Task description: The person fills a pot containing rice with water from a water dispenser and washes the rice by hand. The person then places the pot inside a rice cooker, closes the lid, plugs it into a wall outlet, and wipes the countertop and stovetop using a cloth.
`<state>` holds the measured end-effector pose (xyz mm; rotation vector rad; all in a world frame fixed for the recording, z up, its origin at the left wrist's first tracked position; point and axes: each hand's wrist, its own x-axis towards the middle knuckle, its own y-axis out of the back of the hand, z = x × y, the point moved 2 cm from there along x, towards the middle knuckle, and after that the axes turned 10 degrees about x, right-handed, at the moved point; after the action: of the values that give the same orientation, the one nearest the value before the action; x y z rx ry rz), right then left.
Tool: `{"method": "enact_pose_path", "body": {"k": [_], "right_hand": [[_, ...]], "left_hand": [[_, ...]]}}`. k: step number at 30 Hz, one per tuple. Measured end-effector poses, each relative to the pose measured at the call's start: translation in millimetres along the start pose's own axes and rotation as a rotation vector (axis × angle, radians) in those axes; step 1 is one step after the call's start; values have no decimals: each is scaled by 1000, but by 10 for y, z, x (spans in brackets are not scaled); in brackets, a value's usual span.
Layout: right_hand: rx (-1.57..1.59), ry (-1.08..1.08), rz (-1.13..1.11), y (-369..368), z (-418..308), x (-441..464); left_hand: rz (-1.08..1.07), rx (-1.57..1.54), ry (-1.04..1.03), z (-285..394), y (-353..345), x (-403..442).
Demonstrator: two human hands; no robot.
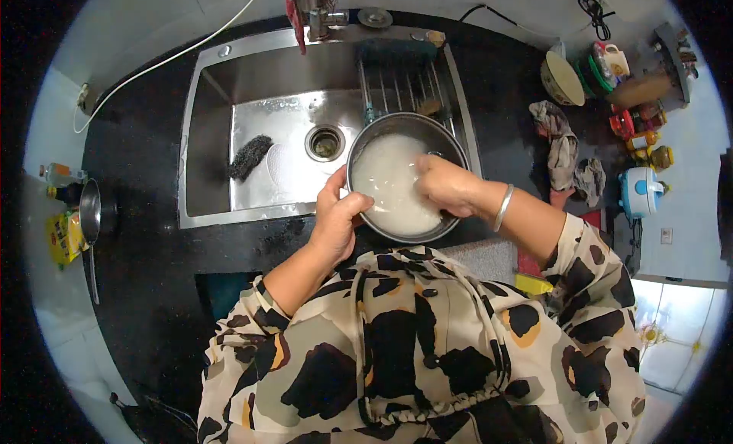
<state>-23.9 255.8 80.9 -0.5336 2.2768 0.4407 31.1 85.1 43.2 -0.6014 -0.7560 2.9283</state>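
Note:
A round metal pot (359, 150) rests over the front right part of the sink, partly above a wire drying rack. Cloudy white water (389, 177) fills it, with what looks like white rice below the surface. My left hand (336, 211) grips the pot's left rim, thumb over the edge and fingers outside. Inside the pot, at the right, my right hand (447, 186) is curled, its fingertips down at the water. Whatever lies in those fingers is hidden. A bracelet (503, 207) circles my right wrist.
In the steel sink (252, 138) lie a dark scrubber (250, 157) and the drain (325, 143). A faucet (321, 20) stands behind. Cloths (563, 158), a bowl (563, 79) and jars (649, 138) are on the right. A pan (90, 211) sits at the left.

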Motion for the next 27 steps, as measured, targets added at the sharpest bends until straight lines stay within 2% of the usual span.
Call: {"method": "enact_pose_path", "body": {"k": [1,5,7,8,10,11,14,17,18,20,22,25,27], "right_hand": [[228,46,-47,-28,68,31],[266,166,-159,-61,-126,-137],[200,298,-243,-43,-303,-218],[-39,486,-173,27,-348,-254],[-455,705,-102,136,-576,-480],[-458,705,-103,125,-624,-554],[-565,592,-391,-24,-583,-675],[-568,607,-554,-234,-393,-605],[-566,612,-557,-273,-386,-594],[-711,480,-427,-303,-353,-552],[-750,454,-438,-241,-348,-567],[-786,750,-260,-69,-345,-645],[-806,806,-218,-65,-393,-711]], "left_hand": [[-1,1,5,-2,13,-10],[-10,3,55,43,13,-73],[-29,-12,50,83,19,-95],[-39,-33,40,103,23,-110],[-40,-22,19,141,24,-112],[-52,-39,2,152,22,-116],[-72,-53,-10,142,23,-125],[-89,-52,-13,110,20,-148],[-96,-57,-18,105,24,-167],[-94,-40,-35,145,-2,-221],[-97,-26,-49,187,-26,-256],[-69,-5,-53,218,-14,-289],[-95,-1,-29,222,-5,-301]]}}
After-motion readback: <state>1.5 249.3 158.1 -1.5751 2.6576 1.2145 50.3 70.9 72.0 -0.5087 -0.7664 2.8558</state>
